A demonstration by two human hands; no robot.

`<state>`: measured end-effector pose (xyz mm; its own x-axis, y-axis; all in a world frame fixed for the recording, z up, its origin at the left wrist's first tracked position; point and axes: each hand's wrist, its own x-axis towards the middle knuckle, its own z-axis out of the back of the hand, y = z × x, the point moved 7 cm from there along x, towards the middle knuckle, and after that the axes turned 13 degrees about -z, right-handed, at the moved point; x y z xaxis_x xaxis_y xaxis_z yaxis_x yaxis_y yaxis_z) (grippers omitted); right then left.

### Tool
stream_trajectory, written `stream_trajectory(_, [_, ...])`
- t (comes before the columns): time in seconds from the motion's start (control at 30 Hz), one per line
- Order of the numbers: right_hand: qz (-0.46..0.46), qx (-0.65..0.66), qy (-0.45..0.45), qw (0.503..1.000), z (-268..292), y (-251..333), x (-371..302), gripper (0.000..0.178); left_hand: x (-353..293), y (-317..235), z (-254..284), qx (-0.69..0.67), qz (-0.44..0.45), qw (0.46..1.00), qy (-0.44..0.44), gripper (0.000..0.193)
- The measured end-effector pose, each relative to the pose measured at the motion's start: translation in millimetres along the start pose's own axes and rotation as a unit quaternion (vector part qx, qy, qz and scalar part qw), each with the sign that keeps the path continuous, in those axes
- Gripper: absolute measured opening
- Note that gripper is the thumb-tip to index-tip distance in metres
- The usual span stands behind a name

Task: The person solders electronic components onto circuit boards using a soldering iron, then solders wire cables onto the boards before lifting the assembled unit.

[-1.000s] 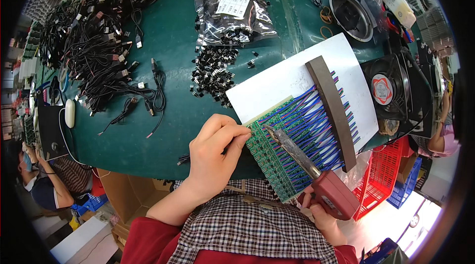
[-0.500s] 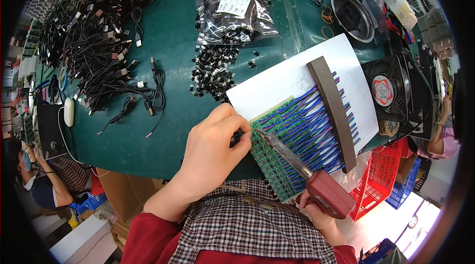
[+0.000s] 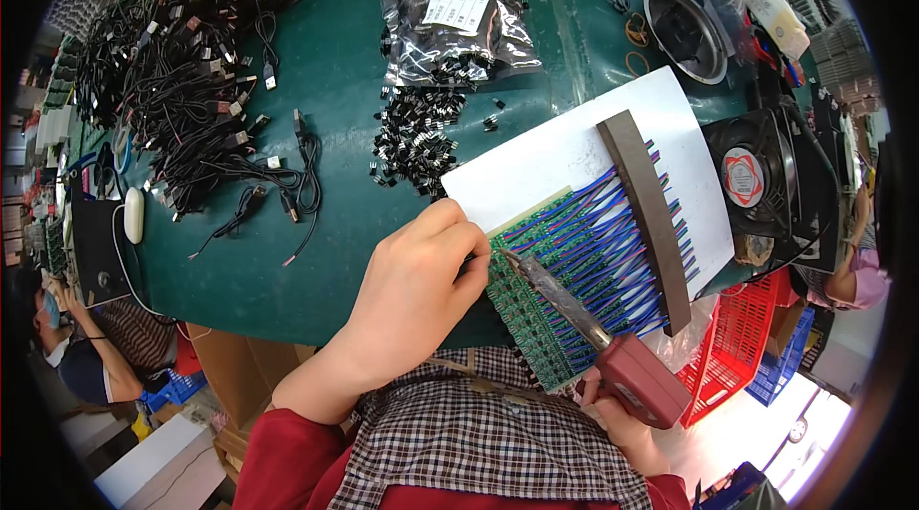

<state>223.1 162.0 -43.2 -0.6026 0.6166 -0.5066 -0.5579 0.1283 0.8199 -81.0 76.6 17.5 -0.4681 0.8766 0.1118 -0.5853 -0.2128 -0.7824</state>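
Note:
My left hand (image 3: 421,280) is pinched closed at the top left corner of a green panel of small circuit boards (image 3: 532,338). Something dark shows between the fingers, but I cannot make out what it is. With my right hand (image 3: 620,426) I grip a dark red soldering gun (image 3: 639,381), its metal tip pointing up-left to the board edge beside my left fingertips. Rows of blue and dark wires (image 3: 598,232) run from the panel beneath a long brown bar (image 3: 647,223). A white sheet (image 3: 555,146) lies under the bar and wires.
Small black components (image 3: 416,137) are heaped beyond my left hand, below a plastic bag (image 3: 461,32). Black USB cables (image 3: 191,79) pile up at the far left. On the right are a fan (image 3: 751,170), a round metal dish (image 3: 684,32) and a red basket (image 3: 732,343).
Very little differs. My left hand stays pinched at the board corner, and the soldering gun has shifted slightly right and down with its tip still by the board edge.

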Motion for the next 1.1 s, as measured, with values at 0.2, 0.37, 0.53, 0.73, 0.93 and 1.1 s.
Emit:
stream_trajectory(0.2, [0.003,-0.075,0.047,0.996,-7,6,8,0.053,1,-1,0,0.013,0.009,1.0,0.006,0.01])
stream_trajectory(0.37, [0.027,-0.093,-0.014,0.995,-6,18,8,0.048,3,-4,1,0.033,0.001,0.999,-0.008,0.008])
stream_trajectory(0.53, [-0.027,0.081,0.062,0.994,-10,31,12,0.058,4,-7,0,0.055,-0.003,0.998,0.004,0.008])
stream_trajectory(0.73, [-0.002,0.238,0.048,0.97,-13,44,12,0.057,5,-10,2,0.104,0.006,0.994,0.017,0.007])
stream_trajectory(0.93, [0.03,0.27,0.039,0.962,-7,52,5,0.051,3,-12,1,0.144,0.008,0.989,0.012,0.006])
stream_trajectory(1.1, [0.059,0.214,-0.058,0.973,1,40,7,0.054,0,-18,0,0.19,-0.045,0.981,0.003,0.009])
